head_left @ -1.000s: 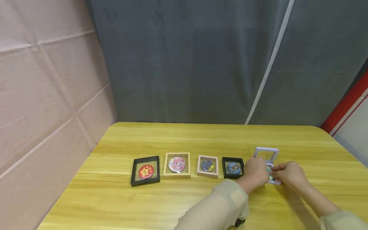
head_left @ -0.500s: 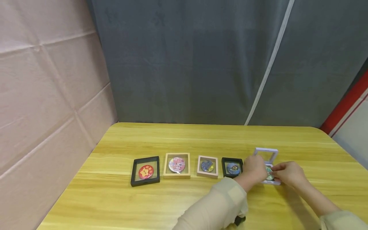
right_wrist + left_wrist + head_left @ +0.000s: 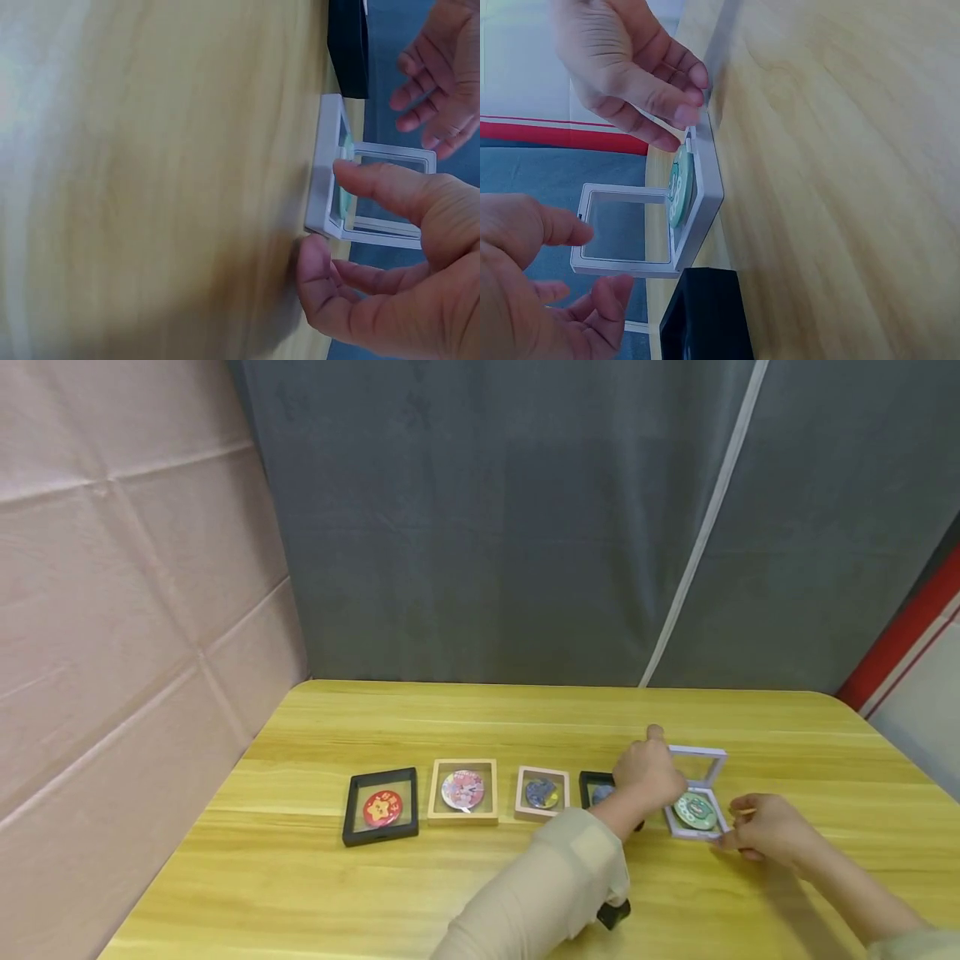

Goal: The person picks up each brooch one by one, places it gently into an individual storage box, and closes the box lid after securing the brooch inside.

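Wooden table [image 3: 450,885], near edge outward: right hand [image 3: 765,832], fingers curled, steadying white frame [image 3: 696,827] by its near corner; green badge [image 3: 694,810] seated within; left hand [image 3: 643,773], fingers loose, beside raised lid [image 3: 699,763], best lowered squarely; black frame [image 3: 600,793] adjoining.
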### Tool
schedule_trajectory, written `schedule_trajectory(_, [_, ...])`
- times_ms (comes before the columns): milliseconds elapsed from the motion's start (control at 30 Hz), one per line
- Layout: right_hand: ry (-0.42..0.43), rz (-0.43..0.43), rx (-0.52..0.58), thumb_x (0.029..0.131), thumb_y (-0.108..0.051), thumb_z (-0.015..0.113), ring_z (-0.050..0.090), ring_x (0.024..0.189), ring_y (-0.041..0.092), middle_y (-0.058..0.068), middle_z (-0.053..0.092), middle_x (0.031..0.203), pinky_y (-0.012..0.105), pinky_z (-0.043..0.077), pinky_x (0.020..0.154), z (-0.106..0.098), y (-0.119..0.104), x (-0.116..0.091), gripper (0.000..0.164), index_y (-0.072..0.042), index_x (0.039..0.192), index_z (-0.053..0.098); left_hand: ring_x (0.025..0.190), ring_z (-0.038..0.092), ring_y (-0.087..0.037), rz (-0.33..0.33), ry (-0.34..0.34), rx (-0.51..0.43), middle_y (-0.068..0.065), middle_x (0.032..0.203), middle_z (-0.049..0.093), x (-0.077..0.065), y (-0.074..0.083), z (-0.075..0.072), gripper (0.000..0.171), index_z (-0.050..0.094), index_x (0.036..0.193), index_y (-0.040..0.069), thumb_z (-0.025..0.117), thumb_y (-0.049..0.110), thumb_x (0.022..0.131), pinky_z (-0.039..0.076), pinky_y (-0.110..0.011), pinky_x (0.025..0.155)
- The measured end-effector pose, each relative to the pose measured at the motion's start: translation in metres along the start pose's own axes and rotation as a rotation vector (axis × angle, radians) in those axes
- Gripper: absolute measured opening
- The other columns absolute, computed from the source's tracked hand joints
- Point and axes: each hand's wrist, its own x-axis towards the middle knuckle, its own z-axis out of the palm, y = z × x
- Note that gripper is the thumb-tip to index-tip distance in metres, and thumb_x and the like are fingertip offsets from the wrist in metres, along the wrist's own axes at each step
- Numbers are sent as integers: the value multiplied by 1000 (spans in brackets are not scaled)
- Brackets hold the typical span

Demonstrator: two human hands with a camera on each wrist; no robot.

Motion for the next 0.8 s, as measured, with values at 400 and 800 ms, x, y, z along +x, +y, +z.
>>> schedule_trajectory(400, [44,28,-62,64,-25,81,52,59,14,13,56,81,26,46,50,6,0,0,67,19,102,48,73,50,-7,154,-19,-49,8,97,59,-3,-7,2,54,49,123,31,70,26,74,39,-21,55])
schedule_trajectory(800, [51,34,-57,66,-22,80,52,60,14,10,56,79,26,46,50,7,1,0,59,16,100,50,65,47,-8,165,-17,-135,5,83,58,-5,-7,3,48,52,117,26,71,24,73,38,-18,53])
